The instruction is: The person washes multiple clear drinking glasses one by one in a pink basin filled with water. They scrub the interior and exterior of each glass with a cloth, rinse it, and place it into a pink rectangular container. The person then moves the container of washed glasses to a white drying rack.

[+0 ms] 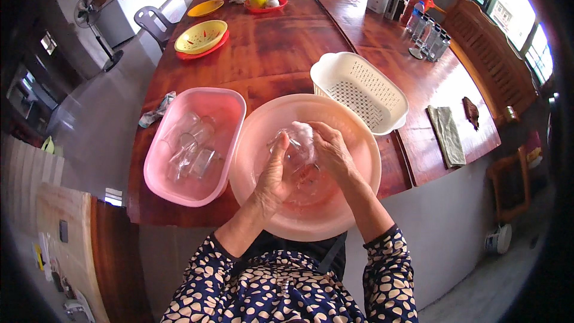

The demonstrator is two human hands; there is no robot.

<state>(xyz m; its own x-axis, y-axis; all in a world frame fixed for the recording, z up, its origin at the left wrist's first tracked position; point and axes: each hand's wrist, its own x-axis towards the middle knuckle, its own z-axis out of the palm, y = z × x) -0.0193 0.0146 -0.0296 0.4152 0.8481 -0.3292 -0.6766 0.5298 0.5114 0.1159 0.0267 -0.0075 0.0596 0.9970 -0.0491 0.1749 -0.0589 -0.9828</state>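
Over a round pale peach basin (245,185) with water in it, my two hands work close together. My left hand (274,174) is closed round a clear glass (294,158), its thumb along the near side. My right hand (332,148) presses a white, foamy wad (304,133) against the glass's far side; whether it is a sponge or a cloth I cannot tell. Left of the basin stands a pink rectangular tub (156,170), in which several clear glasses (190,143) lie. A white perforated basket (391,104) sits behind the basin to the right.
A crumpled cloth (156,110) lies beside the tub. Farther back are a yellow colander (201,36) on a red plate and a red tray (281,5) with cups. At right stand several glass bottles (439,45) and a folded green-grey towel (446,136) near the table's edge.
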